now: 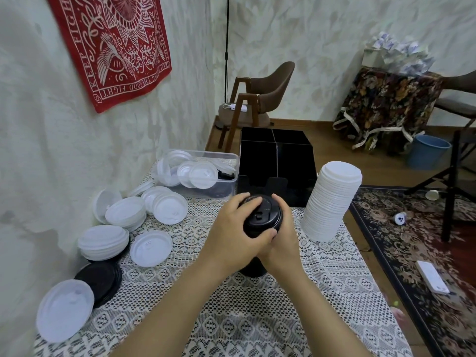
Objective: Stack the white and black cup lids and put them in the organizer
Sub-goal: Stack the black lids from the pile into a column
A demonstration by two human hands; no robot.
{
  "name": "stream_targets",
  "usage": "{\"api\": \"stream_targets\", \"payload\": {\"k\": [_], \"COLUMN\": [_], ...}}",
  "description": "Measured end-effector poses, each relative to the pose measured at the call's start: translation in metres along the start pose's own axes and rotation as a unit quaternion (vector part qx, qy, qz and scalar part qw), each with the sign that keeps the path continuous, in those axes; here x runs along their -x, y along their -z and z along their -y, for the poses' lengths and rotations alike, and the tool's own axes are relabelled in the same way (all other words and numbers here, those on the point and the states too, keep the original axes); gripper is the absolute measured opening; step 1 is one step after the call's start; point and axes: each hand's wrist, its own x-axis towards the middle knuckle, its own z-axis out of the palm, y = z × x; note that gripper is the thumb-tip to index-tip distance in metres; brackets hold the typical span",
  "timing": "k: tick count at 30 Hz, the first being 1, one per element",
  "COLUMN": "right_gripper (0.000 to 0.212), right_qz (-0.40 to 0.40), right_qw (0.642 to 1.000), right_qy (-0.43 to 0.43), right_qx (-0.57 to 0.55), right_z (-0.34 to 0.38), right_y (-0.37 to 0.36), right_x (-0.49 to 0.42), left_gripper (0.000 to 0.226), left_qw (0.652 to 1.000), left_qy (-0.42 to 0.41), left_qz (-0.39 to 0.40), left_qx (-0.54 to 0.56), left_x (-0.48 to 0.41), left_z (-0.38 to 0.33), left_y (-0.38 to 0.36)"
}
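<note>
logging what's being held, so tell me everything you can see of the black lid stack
The black lid stack is a roughly upright column of nested, glossy, plastic-looking black lids; the top one shows a raised rim and a small sip tab. Its foot seems to rest on the lace tablecloth, just before the black organizer. The left hand and right hand grip its sides, hiding its middle.

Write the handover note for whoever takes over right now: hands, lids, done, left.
Left hand and right hand both grip the black lid stack in front of the organizer.
Done: tall white lid stack stands on the table, at the right.
Left: stack the loose white lids, loose black lids and those in the clear bin; no lids show in the organizer.
</note>
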Motion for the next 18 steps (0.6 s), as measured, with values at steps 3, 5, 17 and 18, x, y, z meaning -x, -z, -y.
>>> {"api": "stream_targets", "payload": {"k": [3,5,17,18], "right_gripper": [0.083,0.087,0.082,0.08], "right_qz": [0.002,0.002,-0.003,-0.005], "right_qw": [1.0,1.0,0.999,0.999], "right_qy": [-0.011,-0.012,0.035,0.047], "right_qx": [-0.007,-0.006,0.0,0.011], "right_z": [0.0009,-0.0012,-0.0032,-0.0033], "right_y": [-0.0005,-0.0009,0.002,0.0023], "right_x": [-0.0006,-0.0009,-0.0006,-0.0009], "left_gripper": [0.066,0.066,0.065,0.065], "left_qw": [1.0,1.0,0.999,0.999], "left_qy": [0.011,0.017,0.01,0.01], "left_qz": [0.009,0.015,0.031,0.031], "left_qx": [-0.006,-0.008,-0.017,-0.018], "left_x": [-0.0002,-0.0008,0.0027,0.0027], "left_z": [0.0018,0.0029,0.0042,0.0042], "left_y": [-0.0031,-0.0039,-0.0091,-0.0097]}}
